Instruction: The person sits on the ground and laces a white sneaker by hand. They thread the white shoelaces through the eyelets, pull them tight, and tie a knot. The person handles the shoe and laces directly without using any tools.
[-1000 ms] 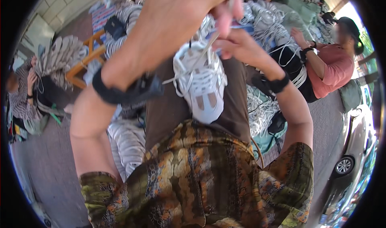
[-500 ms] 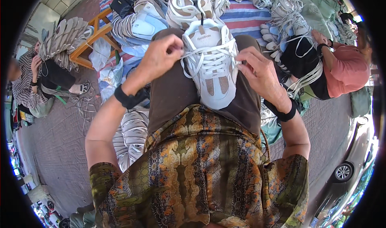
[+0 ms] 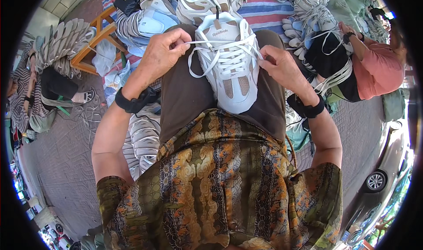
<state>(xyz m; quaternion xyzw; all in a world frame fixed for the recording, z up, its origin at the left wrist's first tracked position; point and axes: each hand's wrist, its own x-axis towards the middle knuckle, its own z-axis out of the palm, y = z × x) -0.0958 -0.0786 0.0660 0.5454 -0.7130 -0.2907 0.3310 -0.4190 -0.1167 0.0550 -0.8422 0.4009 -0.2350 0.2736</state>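
Note:
A white and grey sneaker [image 3: 238,93] with beige mesh panels rests on my lap between my thighs, its toe toward me. White shoelaces [image 3: 231,60] cross over its tongue. To the left of the shoe, my left hand [image 3: 164,51] pinches a lace that is drawn out nearly straight from the upper eyelets. On the other side, my right hand [image 3: 282,67] has thumb and fingers closed on a lace close to the shoe's edge. A loose loop of lace hangs at the shoe's left side.
More sneakers [image 3: 200,5] stand beyond my knees on a striped sheet [image 3: 269,14]. Bundled shoe uppers [image 3: 145,137] lie by my left thigh. A wooden stool frame [image 3: 83,58] is at the left. People sit on both sides, one in a pink top [image 3: 379,69].
My left hand has moved outward to the left and up, drawing the lace straighter. My right hand has shifted slightly. The person at the left has lowered an arm.

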